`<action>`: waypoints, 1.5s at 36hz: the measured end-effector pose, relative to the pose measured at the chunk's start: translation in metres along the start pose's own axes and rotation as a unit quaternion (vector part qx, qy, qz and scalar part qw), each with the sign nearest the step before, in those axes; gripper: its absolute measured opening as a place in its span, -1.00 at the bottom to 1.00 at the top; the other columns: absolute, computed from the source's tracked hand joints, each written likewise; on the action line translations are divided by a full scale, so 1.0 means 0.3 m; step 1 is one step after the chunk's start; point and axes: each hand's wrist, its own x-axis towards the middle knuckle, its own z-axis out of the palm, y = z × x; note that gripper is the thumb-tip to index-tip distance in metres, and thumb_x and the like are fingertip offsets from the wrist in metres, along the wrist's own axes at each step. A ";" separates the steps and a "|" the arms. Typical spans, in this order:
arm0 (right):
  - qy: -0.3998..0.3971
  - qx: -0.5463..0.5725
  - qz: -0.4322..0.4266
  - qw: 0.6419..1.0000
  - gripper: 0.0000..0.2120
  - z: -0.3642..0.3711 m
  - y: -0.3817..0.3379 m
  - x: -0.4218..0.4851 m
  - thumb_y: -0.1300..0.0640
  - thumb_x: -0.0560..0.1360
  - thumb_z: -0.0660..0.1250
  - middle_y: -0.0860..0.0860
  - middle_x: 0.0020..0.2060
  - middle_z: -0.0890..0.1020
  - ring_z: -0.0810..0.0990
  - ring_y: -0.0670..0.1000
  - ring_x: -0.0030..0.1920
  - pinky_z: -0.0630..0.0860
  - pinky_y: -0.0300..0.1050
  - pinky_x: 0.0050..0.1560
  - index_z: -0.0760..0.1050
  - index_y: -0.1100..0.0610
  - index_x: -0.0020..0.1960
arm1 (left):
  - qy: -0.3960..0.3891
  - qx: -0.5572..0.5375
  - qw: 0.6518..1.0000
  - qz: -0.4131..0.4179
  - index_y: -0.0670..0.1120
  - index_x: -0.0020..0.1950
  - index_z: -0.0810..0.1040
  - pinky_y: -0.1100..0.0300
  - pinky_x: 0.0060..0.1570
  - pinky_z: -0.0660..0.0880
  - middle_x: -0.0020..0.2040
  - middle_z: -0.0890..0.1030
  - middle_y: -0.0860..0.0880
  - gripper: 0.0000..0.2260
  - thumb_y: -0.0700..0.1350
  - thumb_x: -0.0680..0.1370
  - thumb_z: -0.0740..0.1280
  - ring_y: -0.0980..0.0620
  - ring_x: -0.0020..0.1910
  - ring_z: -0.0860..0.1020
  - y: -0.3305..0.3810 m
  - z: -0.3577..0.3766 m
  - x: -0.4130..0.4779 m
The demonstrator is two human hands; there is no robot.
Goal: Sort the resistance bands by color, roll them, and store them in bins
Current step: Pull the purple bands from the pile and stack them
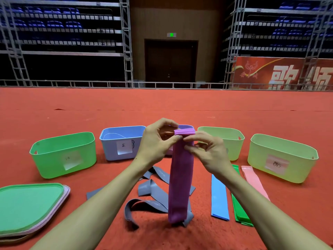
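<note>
Now both our left hand [158,141] and right hand [207,152] pinch the barely rolled purple rubber resistance band [180,177], and any slack finger may let its coil unwind.

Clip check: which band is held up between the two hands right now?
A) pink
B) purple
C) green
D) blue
B: the left hand and right hand both pinch the rolled top of the purple band, while the blue band, green band and pink band lie flat to the right, untouched.
</note>
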 end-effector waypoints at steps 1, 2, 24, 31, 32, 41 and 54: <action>-0.001 0.013 0.005 1.000 -0.73 0.000 0.000 0.000 0.34 0.35 0.47 -0.07 -0.06 0.67 0.64 -0.05 -0.02 0.52 -0.24 -0.04 0.65 0.01 -0.06 | 0.000 -0.001 1.000 0.003 -0.01 -0.06 0.56 0.28 -0.08 0.56 -0.16 0.65 0.12 -0.73 -0.36 0.42 0.47 0.12 -0.13 0.67 0.002 0.001 0.003; -0.004 0.024 0.009 1.000 -0.73 -0.002 -0.003 -0.001 0.35 0.36 0.47 -0.04 -0.06 0.67 0.64 -0.02 0.00 0.54 -0.21 -0.01 0.65 0.04 -0.05 | -0.002 -0.001 1.000 0.007 -0.02 -0.06 0.56 0.28 -0.08 0.56 -0.16 0.65 0.12 -0.74 -0.36 0.42 0.46 0.12 -0.14 0.67 0.003 0.003 0.005; 0.005 -0.070 -0.020 0.997 -0.72 -0.060 -0.022 0.061 0.41 0.34 0.49 -0.04 -0.14 0.67 0.61 -0.21 -0.15 0.55 -0.26 -0.05 0.64 0.13 -0.02 | -0.139 -0.080 0.981 -0.108 0.43 0.42 -0.06 0.12 0.09 0.56 0.12 0.61 -0.17 -0.13 -0.39 0.54 0.30 0.02 0.04 0.61 -0.190 0.089 -0.215; 0.029 -0.076 -0.001 0.997 -0.74 -0.096 -0.011 0.092 0.39 0.35 0.49 -0.14 -0.20 0.66 0.56 -0.17 -0.25 0.56 -0.23 -0.11 0.65 0.13 -0.03 | -0.188 -0.026 0.977 -0.096 0.58 0.35 0.00 0.22 -0.01 0.53 0.08 0.59 -0.01 -0.16 -0.31 0.56 0.30 0.06 -0.03 0.60 -0.253 0.110 -0.263; 0.034 -0.073 0.006 0.997 -0.74 -0.103 -0.011 0.098 0.39 0.35 0.49 -0.14 -0.22 0.66 0.55 -0.17 -0.27 0.57 -0.23 -0.12 0.65 0.13 -0.03 | -0.196 -0.018 0.975 -0.100 0.57 0.36 -0.02 0.20 -0.02 0.54 0.09 0.59 0.01 -0.16 -0.30 0.56 0.30 0.01 -0.04 0.60 -0.259 0.114 -0.269; 0.072 -0.064 0.071 0.993 -0.72 -0.166 0.033 0.128 0.39 0.38 0.47 -0.24 -0.39 0.63 0.52 -0.21 -0.35 0.56 -0.23 -0.29 0.63 0.05 -0.06 | -0.243 0.033 0.964 -0.103 0.57 0.36 -0.09 -0.07 -0.05 0.55 0.09 0.57 -0.16 -0.07 -0.33 0.50 0.34 -0.09 -0.16 0.56 -0.344 0.150 -0.327; 0.059 -0.112 0.167 0.978 -0.75 -0.231 0.270 0.087 0.39 0.40 0.45 -0.08 -0.32 0.63 0.52 -0.18 -0.37 0.56 -0.25 -0.27 0.63 0.14 0.01 | -0.367 0.045 0.913 -0.173 0.22 0.52 0.04 0.43 0.39 0.16 0.47 0.10 0.38 -0.07 -0.25 0.37 0.52 0.44 0.43 0.12 -0.428 0.232 -0.338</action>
